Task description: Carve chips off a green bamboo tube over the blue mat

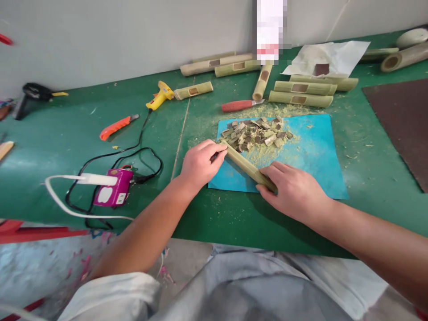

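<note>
A pale green bamboo tube [245, 164] lies slanted between my hands over the blue sheet [314, 156]. My left hand [203, 162] pinches its far left end between thumb and fingers. Wrapped round the near right end is my right hand [292, 189], its thumb below the tube. Bamboo chips [256, 133] and fine shavings are heaped on the sheet just beyond the tube. Behind the sheet rests a red-handled knife [238, 105], its blade to the right.
Several notched bamboo tubes [301, 99] lie along the back. At the left are a yellow glue gun [160, 96], an orange cutter [115, 128] and a purple power block [115, 187] with loose cables. A dark brown sheet [401, 120] lies at the right.
</note>
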### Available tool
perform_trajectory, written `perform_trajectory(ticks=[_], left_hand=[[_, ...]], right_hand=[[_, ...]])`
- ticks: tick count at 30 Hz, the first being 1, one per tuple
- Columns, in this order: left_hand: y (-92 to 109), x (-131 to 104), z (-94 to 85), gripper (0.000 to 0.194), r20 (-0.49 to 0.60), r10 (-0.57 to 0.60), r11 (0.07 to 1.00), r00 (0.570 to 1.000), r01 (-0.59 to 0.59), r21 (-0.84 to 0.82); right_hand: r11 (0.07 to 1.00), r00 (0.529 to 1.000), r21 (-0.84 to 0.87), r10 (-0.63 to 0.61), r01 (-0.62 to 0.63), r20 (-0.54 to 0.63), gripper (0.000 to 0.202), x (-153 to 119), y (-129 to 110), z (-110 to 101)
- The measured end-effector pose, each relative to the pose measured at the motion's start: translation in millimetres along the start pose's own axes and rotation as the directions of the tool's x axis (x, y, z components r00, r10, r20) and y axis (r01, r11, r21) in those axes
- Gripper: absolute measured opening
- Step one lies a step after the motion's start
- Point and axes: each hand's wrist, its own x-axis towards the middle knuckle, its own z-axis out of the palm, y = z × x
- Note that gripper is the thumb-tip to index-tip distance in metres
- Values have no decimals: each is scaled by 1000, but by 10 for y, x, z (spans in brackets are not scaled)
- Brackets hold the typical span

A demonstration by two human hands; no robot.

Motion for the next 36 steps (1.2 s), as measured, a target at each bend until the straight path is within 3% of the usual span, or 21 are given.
perform_trajectory(ticks=[7,13,18,23,28,32,36], left_hand=[[46,-15,41,14,-20,12,999,1000,-13,-38],[161,-69,49,20,144,222,975,964,-219,-40],[66,-60,28,20,34,165,980,986,-168,108],[122,-111,50,23,123,302,947,946,-312,73],[55,-82,35,25,46,193,966,980,-198,167],[33,-71,29,25,114,268,948,957,-283,148],[-44,-53,6,26,48,208,936,977,-213,281]], right_hand=[[1000,1000,17,-3,3,-8,22,4,-2,28],[1000,999,16,-13,14,-35,21,-6,-5,37],[1000,998,11,-18,19,-53,22,-6,-4,50],[1000,999,9,-27,27,-44,21,-20,-8,49],[1000,997,-16,-28,27,-73,21,-20,-11,64],[999,995,-19,-41,39,-87,20,-19,-13,74],[998,995,-39,-43,39,-94,20,-20,-20,69]])
